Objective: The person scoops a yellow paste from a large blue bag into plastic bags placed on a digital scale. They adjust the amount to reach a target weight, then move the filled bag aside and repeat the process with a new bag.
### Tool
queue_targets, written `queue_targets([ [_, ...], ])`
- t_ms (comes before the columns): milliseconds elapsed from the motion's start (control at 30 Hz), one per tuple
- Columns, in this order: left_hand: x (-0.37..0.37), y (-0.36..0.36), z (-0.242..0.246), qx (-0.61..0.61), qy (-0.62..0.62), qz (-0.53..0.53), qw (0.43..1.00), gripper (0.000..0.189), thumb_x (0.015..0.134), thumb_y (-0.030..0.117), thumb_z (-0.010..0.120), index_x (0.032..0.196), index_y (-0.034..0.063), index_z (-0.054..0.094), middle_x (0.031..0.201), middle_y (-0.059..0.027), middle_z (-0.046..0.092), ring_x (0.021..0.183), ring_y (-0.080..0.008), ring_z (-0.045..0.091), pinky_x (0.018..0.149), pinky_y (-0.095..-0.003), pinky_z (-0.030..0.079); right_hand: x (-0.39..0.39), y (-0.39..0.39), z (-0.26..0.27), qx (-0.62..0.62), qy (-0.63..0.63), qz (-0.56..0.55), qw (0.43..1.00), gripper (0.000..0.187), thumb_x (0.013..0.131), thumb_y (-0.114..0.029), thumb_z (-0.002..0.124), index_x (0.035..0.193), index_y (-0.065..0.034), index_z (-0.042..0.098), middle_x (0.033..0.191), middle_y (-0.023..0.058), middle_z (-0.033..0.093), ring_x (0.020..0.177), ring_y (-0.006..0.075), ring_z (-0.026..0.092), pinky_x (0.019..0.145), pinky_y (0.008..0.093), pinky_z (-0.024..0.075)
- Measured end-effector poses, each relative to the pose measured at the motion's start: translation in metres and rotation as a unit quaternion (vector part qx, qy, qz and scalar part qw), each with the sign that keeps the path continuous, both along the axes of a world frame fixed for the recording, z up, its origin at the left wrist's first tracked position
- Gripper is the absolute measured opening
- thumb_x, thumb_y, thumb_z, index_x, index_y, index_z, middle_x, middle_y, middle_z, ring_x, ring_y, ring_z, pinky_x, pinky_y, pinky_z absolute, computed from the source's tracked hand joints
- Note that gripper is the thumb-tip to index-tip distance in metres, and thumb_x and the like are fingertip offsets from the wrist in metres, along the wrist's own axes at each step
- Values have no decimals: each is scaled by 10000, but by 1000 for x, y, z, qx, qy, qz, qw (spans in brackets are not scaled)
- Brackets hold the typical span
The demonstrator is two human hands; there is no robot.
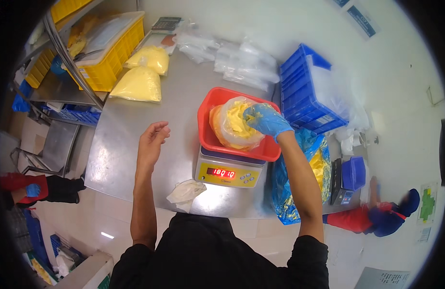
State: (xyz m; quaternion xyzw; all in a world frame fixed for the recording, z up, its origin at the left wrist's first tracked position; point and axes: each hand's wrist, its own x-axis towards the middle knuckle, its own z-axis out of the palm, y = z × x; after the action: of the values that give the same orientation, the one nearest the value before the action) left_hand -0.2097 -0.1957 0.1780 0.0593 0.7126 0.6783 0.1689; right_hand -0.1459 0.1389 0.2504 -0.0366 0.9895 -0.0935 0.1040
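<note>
On a digital scale (227,175) with a lit red display stands a red plastic tub (204,126). A clear plastic bag (229,135) of soft yellow spread (238,117) sits open inside the tub. My right hand (267,119), in a smeared blue glove, is at the bag's mouth, its fingertips touching the yellow spread; whether they hold some is hidden. My left hand (154,141), ungloved, hovers over the table left of the tub, fingers loosely curled and holding nothing. A crumpled whitish cloth (186,193) lies at the scale's front left.
Two filled yellow bags (139,85) lie at the back left near a yellow crate (114,54). Clear bags (244,63) are behind the tub. To the right are a blue crate (302,90) and a blue bag (283,195) of yellow spread. Two other people are farther off.
</note>
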Motion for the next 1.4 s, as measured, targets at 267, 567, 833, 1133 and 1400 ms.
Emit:
queue_targets([
  [267, -7, -7, -12, -12, -12, -6, 1000, 321, 890, 252, 590, 1128, 38, 605, 988, -47, 631, 880, -137, 590, 783, -279, 446, 36, 24, 40, -379, -103, -160, 906, 216, 827, -127, 631, 1017, -24, 631, 961, 40, 644, 886, 131, 610, 780, 266, 481],
  [567, -4, 6, 13, 56, -35, -58, 996, 323, 934, 232, 537, 1110, -31, 601, 944, -94, 643, 872, -156, 620, 802, -274, 477, 251, 34, 43, -609, 240, -411, 635, 327, 851, -111, 585, 1150, 19, 555, 1032, 148, 637, 866, 198, 636, 711, 265, 502],
  [833, 17, 53, 50, 32, -38, -125, 991, 379, 956, 295, 505, 1133, -29, 588, 957, -104, 647, 884, -169, 638, 820, -276, 504, 395, 26, -20, -642, 372, -515, 430, 277, 868, -162, 593, 1112, -36, 552, 1061, 102, 613, 904, 205, 607, 762, 317, 510],
  [1133, 39, 113, 54, -93, -6, -104, 990, 509, 894, 451, 559, 1119, -3, 608, 984, -81, 636, 904, -149, 592, 785, -274, 465, 452, 13, -58, -691, 406, -497, 333, 285, 864, -164, 614, 1114, -41, 553, 1091, 114, 605, 954, 223, 600, 759, 328, 526],
  [1400, 7, 185, 52, 141, -175, -146, 963, 235, 878, 157, 624, 972, -53, 578, 830, -60, 593, 723, -113, 560, 635, -250, 468, 463, 22, -65, -674, 408, -518, 333, 283, 858, -154, 607, 1111, -40, 553, 1035, 94, 608, 911, 209, 603, 731, 310, 524],
])
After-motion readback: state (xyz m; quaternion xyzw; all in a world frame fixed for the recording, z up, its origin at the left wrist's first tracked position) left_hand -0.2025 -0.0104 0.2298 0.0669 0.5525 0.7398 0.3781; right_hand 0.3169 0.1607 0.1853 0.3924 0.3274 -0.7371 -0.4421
